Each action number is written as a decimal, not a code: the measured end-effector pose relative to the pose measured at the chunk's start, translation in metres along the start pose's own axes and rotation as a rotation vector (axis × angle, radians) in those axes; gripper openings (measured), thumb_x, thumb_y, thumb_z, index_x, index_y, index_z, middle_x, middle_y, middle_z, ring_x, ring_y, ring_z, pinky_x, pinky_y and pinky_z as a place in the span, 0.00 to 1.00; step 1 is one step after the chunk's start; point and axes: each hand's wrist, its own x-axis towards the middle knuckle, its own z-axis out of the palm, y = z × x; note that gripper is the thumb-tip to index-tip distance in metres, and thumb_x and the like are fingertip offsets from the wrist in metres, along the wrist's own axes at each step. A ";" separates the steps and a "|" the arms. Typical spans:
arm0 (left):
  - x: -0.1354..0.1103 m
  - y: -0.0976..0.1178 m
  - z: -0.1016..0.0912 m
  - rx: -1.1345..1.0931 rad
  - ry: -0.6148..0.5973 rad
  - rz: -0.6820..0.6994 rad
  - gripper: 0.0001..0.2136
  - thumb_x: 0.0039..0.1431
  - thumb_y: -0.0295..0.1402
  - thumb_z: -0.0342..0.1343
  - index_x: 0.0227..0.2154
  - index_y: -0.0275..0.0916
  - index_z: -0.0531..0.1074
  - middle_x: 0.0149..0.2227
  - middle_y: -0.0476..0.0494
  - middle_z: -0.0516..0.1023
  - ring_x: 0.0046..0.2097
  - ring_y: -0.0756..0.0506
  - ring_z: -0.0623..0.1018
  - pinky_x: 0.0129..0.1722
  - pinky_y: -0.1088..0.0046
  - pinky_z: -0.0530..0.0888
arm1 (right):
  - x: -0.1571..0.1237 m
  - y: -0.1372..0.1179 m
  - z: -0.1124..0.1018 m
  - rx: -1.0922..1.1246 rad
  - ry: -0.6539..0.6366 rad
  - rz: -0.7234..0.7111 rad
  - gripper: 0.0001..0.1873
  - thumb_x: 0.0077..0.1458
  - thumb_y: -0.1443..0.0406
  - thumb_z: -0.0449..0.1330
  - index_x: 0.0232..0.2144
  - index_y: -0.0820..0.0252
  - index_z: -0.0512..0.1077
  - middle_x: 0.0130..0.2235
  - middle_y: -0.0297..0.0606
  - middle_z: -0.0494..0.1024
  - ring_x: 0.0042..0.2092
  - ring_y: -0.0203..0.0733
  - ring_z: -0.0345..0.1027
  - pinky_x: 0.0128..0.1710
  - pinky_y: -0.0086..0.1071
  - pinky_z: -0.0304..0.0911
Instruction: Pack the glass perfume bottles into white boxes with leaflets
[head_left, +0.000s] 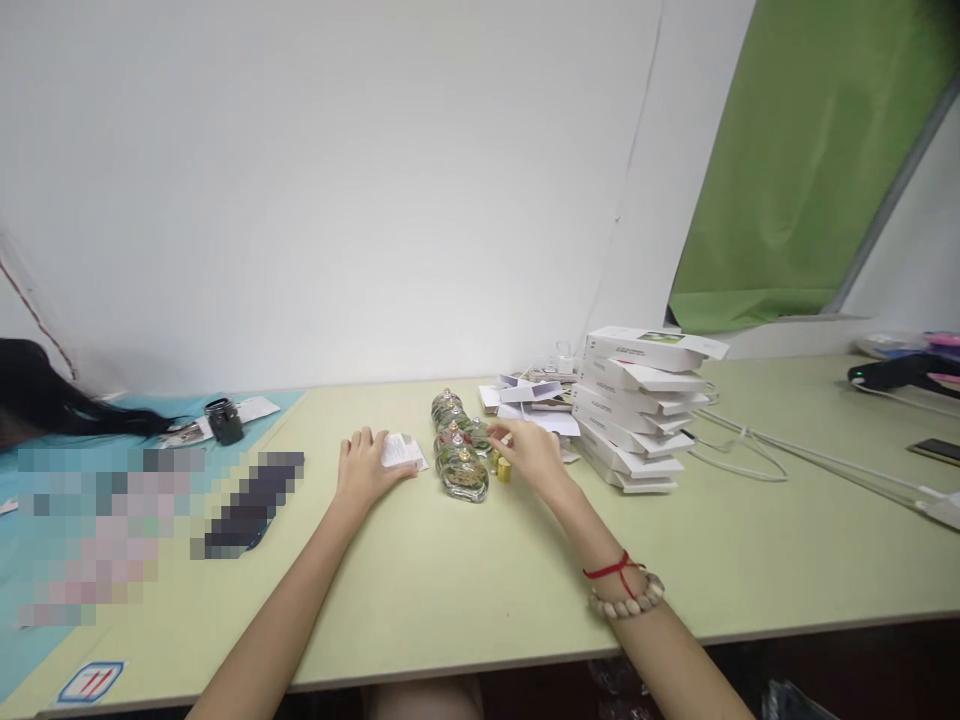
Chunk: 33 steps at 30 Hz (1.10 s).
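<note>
My left hand (361,468) rests on the table, its thumb and forefinger around a few small white paper slips (402,451) with fine print. To its right stand several clear glass bottles (463,473) with greenish and reddish tones and shiny tops, lined up front to back. My right hand (531,456) reaches in from the right, fingers curled together beside a glass bottle (479,434) set off from the row. Whatever lies between its fingertips is too small to make out. Just under that hand, a gold cap (504,469) stands on the table.
White flat boxes (626,430) rise in a leaning stack at right, with opened cartons (529,390) behind my right hand. White cables (772,465) and a black handheld device (904,376) lie farther right. At left are a dark jar (223,421), a blurred dark object (255,505) and another person's hair (67,390).
</note>
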 end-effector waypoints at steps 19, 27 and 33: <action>0.004 0.012 -0.017 -0.222 0.451 0.003 0.33 0.43 0.42 0.57 0.50 0.36 0.50 0.51 0.31 0.59 0.54 0.36 0.60 0.51 0.57 0.56 | -0.020 -0.041 0.020 0.370 0.180 -0.338 0.14 0.54 0.58 0.50 0.35 0.55 0.74 0.32 0.35 0.75 0.22 0.30 0.61 0.25 0.25 0.57; -0.001 0.033 -0.027 -0.292 0.489 0.214 0.32 0.44 0.41 0.57 0.50 0.39 0.51 0.51 0.35 0.65 0.54 0.38 0.63 0.53 0.59 0.54 | -0.021 -0.043 0.025 0.290 0.233 -0.355 0.17 0.57 0.60 0.47 0.47 0.51 0.69 0.33 0.34 0.71 0.22 0.28 0.59 0.26 0.24 0.56; -0.003 0.032 -0.025 -0.295 0.532 0.225 0.30 0.44 0.42 0.57 0.48 0.40 0.53 0.50 0.36 0.66 0.54 0.39 0.63 0.54 0.58 0.54 | -0.021 -0.047 0.022 0.295 0.319 -0.227 0.18 0.52 0.56 0.53 0.44 0.52 0.70 0.30 0.33 0.72 0.21 0.29 0.57 0.25 0.24 0.56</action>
